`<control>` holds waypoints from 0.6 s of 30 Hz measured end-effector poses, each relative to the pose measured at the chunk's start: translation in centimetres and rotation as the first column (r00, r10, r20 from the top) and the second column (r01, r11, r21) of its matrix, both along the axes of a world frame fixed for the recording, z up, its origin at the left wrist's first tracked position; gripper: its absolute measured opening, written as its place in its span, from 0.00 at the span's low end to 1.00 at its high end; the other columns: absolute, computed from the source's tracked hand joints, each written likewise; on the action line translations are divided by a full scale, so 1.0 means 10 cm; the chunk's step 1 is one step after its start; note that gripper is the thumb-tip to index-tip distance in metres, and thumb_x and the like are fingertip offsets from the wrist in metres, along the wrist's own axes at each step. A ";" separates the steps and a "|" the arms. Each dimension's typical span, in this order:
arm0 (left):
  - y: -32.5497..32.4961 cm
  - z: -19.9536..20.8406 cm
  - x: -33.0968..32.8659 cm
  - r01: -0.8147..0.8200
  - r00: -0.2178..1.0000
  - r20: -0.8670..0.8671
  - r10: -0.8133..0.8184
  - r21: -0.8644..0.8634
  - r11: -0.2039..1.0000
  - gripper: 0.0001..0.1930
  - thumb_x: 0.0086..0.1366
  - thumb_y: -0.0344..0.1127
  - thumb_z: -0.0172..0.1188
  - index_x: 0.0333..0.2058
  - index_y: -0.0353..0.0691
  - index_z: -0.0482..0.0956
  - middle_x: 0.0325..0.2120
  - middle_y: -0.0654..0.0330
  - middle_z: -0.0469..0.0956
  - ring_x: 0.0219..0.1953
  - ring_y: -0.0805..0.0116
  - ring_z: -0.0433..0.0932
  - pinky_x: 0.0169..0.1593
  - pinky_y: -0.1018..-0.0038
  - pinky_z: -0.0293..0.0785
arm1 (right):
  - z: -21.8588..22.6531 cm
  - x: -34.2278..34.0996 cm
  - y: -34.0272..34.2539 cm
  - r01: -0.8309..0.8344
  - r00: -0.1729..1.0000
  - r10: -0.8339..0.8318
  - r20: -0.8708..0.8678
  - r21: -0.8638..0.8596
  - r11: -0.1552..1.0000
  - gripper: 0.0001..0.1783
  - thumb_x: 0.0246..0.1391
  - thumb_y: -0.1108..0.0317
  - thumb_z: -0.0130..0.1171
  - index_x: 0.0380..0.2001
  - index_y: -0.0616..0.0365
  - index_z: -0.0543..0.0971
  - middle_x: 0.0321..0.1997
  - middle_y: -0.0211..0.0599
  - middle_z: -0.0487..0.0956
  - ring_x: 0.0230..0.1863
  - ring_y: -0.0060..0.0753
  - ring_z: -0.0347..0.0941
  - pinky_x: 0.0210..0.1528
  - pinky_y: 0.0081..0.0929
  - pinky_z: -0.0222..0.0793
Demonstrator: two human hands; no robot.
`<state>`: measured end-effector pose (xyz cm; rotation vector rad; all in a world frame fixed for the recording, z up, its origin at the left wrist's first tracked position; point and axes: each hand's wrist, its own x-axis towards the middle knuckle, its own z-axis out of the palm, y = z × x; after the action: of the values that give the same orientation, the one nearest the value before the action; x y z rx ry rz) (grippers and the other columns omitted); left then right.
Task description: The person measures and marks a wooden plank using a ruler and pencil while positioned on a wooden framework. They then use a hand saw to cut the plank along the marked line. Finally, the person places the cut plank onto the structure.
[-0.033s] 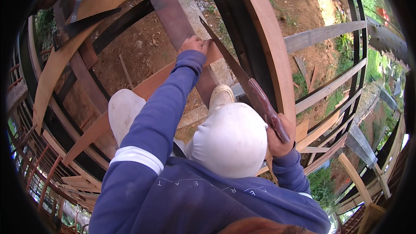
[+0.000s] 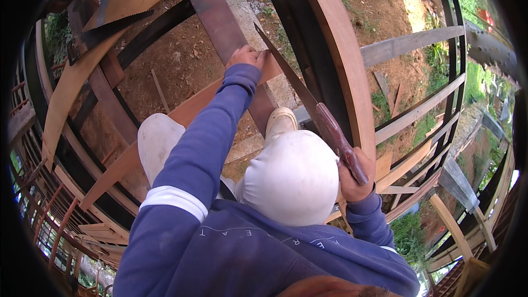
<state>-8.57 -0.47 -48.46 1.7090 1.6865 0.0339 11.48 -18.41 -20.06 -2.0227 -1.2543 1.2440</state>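
Note:
My right hand is wrapped round the reddish handle of a handsaw, low on the right by my knee. The saw's blade slants up and left, its tip beyond my left hand. My left hand is closed on a narrow reddish-brown board, near the end of it beside the blade. That board runs down to the left past my legs. Under my left hand it crosses a wider dark brown plank. My shoe rests near the lower part of this plank.
A second saw lies on a curved pale board at the upper left. A thick wooden beam bends along the right. Bare earth shows below through the open frame. Wooden slats join dark rails farther right.
The handsaw has slid very slightly down toward me with my right hand. My left hand and the board look still.

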 end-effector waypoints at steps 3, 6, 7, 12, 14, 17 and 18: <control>0.00 0.01 -0.01 0.004 1.000 0.021 -0.004 0.021 1.000 0.20 0.67 0.56 0.55 0.35 0.48 0.87 0.42 0.64 0.79 0.50 0.59 0.75 0.55 0.63 0.71 | -0.14 -0.01 0.03 0.021 1.000 -0.020 -0.014 0.041 0.999 0.03 0.53 0.77 0.60 0.31 0.65 0.77 0.18 0.35 0.75 0.20 0.19 0.72 0.24 0.22 0.66; 0.02 0.03 0.02 0.007 1.000 0.022 -0.007 0.009 1.000 0.21 0.67 0.56 0.55 0.34 0.47 0.87 0.41 0.64 0.79 0.50 0.59 0.75 0.55 0.63 0.71 | -0.39 -0.04 0.21 0.087 0.992 -0.083 -0.092 0.041 0.995 0.04 0.52 0.77 0.60 0.32 0.65 0.77 0.18 0.35 0.75 0.20 0.18 0.70 0.24 0.22 0.64; 0.01 0.05 0.01 0.008 0.999 0.031 -0.009 0.022 1.000 0.20 0.67 0.56 0.55 0.34 0.47 0.87 0.41 0.64 0.79 0.49 0.59 0.75 0.55 0.63 0.71 | -0.36 -0.03 0.17 0.062 0.995 -0.060 -0.075 0.030 0.998 0.03 0.53 0.77 0.60 0.32 0.65 0.76 0.18 0.35 0.74 0.20 0.18 0.69 0.24 0.22 0.64; -0.02 0.03 -0.01 0.014 1.000 0.003 -0.014 0.058 0.998 0.20 0.67 0.56 0.55 0.35 0.48 0.88 0.41 0.64 0.79 0.49 0.59 0.75 0.55 0.64 0.71 | -0.09 -0.03 0.02 0.060 0.998 -0.059 -0.032 0.029 0.998 0.03 0.53 0.77 0.60 0.31 0.64 0.76 0.18 0.33 0.72 0.21 0.16 0.64 0.24 0.22 0.62; -0.02 0.05 0.01 0.019 0.999 0.034 -0.021 0.056 0.998 0.20 0.67 0.55 0.55 0.35 0.48 0.88 0.41 0.63 0.79 0.49 0.59 0.75 0.55 0.64 0.71 | -0.16 0.00 0.07 0.073 0.997 -0.073 -0.039 -0.001 0.997 0.03 0.53 0.77 0.60 0.31 0.64 0.76 0.18 0.33 0.72 0.21 0.16 0.64 0.24 0.22 0.62; -0.03 0.03 0.01 0.024 0.998 0.054 -0.026 0.033 0.999 0.20 0.67 0.55 0.55 0.35 0.47 0.88 0.41 0.63 0.79 0.49 0.59 0.75 0.55 0.63 0.71 | -0.36 -0.03 0.24 0.070 0.995 -0.069 -0.075 0.015 0.997 0.03 0.53 0.78 0.59 0.30 0.64 0.76 0.17 0.32 0.72 0.20 0.17 0.64 0.24 0.22 0.63; -0.03 0.01 0.01 0.025 0.998 0.056 -0.027 0.023 0.999 0.20 0.68 0.55 0.55 0.34 0.47 0.88 0.41 0.63 0.79 0.49 0.59 0.75 0.55 0.63 0.71 | -0.33 0.01 0.17 0.050 0.997 -0.048 -0.057 0.017 0.999 0.03 0.53 0.78 0.59 0.30 0.64 0.76 0.17 0.32 0.72 0.20 0.17 0.64 0.24 0.22 0.63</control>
<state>-8.50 -0.75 -48.35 1.7302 1.6284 0.0879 11.55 -16.68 -23.32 -1.9790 -1.1788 1.2532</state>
